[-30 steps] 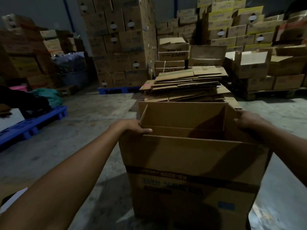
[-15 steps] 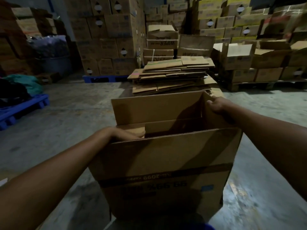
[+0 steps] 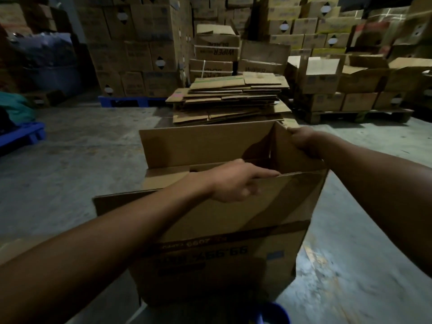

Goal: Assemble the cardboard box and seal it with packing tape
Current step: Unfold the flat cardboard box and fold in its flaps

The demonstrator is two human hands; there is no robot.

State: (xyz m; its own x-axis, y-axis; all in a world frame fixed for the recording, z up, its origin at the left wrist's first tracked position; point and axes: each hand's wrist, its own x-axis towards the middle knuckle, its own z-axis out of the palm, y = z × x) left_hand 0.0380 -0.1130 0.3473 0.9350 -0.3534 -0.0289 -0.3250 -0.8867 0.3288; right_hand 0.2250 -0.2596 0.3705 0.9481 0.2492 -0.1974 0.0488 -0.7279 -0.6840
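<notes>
The left hand [image 3: 236,181] lies over the near top edge of the cardboard box [image 3: 224,220], so whether its fingers curl round that flap or only press on it cannot be told, and the right hand [image 3: 304,141] at the far right corner hides its fingertips behind the cardboard. The box's inside floor is lost in shadow and its printed lettering is blurred. At the bottom edge of the frame a blue object [image 3: 271,313] is cut off and unidentifiable.

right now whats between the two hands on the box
In the head view, only the cardboard box's open top lies between the left hand on the near flap and the right hand at the far right corner.
</notes>
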